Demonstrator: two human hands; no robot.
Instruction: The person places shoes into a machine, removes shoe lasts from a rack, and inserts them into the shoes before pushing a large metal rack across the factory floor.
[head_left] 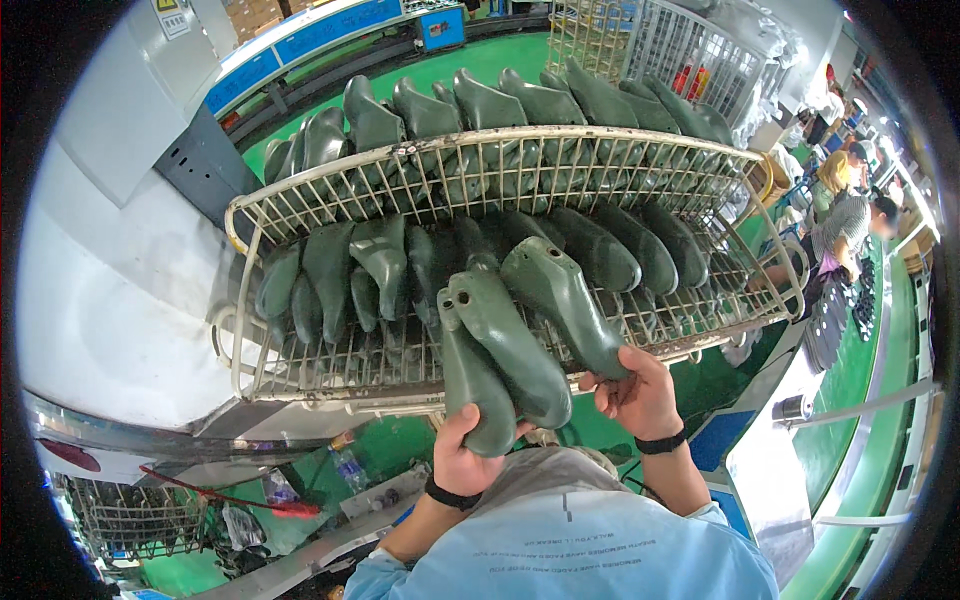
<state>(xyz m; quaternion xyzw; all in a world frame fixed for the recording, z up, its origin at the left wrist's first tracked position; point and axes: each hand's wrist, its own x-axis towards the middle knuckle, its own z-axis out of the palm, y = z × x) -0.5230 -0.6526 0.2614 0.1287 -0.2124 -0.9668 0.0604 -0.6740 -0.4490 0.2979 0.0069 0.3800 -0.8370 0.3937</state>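
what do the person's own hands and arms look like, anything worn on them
The left grip, an ungloved human hand, has a black band around its wrist. The right grip, also ungloved, has a matching dark wristband. Both forearms are bare up to the sleeves of a light-blue fabric top, which carries small dark lettering.
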